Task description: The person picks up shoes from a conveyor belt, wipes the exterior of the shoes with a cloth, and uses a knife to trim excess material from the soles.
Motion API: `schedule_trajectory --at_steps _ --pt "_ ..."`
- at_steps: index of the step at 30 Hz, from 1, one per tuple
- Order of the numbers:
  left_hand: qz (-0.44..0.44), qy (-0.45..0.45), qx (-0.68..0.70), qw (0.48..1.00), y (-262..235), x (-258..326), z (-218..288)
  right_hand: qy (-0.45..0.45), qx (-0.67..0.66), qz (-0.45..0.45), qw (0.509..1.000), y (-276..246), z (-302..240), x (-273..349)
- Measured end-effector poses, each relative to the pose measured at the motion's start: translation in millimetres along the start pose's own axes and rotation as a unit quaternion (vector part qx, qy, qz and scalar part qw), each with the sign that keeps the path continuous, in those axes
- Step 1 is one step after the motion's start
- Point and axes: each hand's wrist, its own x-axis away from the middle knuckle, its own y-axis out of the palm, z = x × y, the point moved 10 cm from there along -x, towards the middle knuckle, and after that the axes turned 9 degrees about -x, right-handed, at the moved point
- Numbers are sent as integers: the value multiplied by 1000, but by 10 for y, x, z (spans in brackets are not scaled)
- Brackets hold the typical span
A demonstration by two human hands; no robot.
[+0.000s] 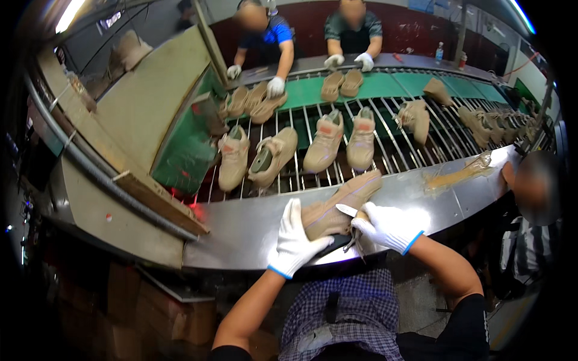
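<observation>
Shoe (331, 212) slants near-left to far-right, toe unclear; our spread left hand (296, 239) touches its near end, right hand (387, 227) grips knife (347, 210) alongside.

The head camera, the left of two worn side by side, looks down and forward from above the person's own checked garment (361, 295). Its wide fisheye view takes the left hand (295, 237) and right hand (388, 227) at close range below centre, the metal table (235, 228) just beneath them, then the rod conveyor (391, 143) and green belt (394, 89) farther off; straight edges bend toward the dark rounded rim
</observation>
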Motion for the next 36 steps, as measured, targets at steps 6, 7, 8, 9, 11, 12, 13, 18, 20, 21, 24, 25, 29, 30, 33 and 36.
schedule_trajectory --at_steps 6,7,8,9,11,12,13,18,20,21,24,25,29,30,33,36 --pt "-40 -20 -29 999 -2 -12 -71 -181 -50 72 980 -190 -983 193" --pt "-28 -9 -24 999 -14 -9 -75 -176 -24 55 983 -52 -952 114" --pt "-17 9 -13 1000 -19 -28 -39 -164 4 43 985 80 -875 39" --pt "-5 36 -20 999 -56 -59 27 -114 71 -3 991 319 -676 -58" --pt "-9 42 -39 998 -30 -18 22 -152 97 37 983 325 -720 -34" --pt "-9 45 -49 998 -19 -32 14 -169 112 40 979 295 -781 -21" --pt "-5 45 -47 998 -25 -73 -3 -211 104 56 970 292 -790 -110" --pt "32 56 -39 997 -97 -50 -44 -268 104 18 958 490 -925 -309" --pt "32 85 -50 995 -97 -54 33 -258 100 9 961 446 -915 -272" --pt "40 98 -58 993 -99 -36 60 -259 105 -3 960 396 -906 -230" --pt "7 69 -28 997 -96 -29 38 -212 97 3 972 144 -663 -180" --pt "-7 59 -33 998 -92 -30 24 -139 115 19 983 -35 -350 -239" --pt "10 108 -71 992 -140 -97 140 -58 131 97 985 -250 486 -28" --pt "2 101 -70 992 -121 -111 126 -19 106 97 989 -247 572 29" --pt "-58 57 -77 994 -112 -181 61 145 -41 217 964 -112 1449 212" --pt "-126 66 -135 981 -150 -370 179 170 -96 347 917 -108 1772 537"
